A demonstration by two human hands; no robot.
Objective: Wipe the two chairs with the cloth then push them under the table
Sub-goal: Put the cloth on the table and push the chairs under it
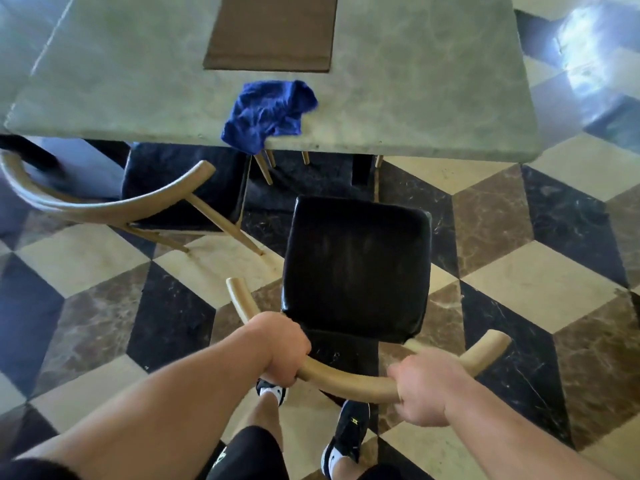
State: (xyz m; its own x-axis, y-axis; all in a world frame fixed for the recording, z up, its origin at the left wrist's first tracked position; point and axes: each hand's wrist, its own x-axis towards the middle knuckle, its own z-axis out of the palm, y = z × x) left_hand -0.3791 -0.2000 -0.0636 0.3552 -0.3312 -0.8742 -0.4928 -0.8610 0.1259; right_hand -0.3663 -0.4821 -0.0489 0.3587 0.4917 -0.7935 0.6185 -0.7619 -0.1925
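Note:
A chair with a black seat and a curved tan wooden backrest stands on the floor in front of me, its seat clear of the table. My left hand grips the backrest's left part and my right hand grips its right part. A second chair of the same kind stands at the left, its seat partly under the grey marble table. A crumpled blue cloth lies on the table's near edge, one corner hanging over it.
A brown mat lies on the table's middle. The floor is chequered marble in black, brown and cream. Legs of other chairs show under the table. My feet in dark shoes stand just behind the near chair.

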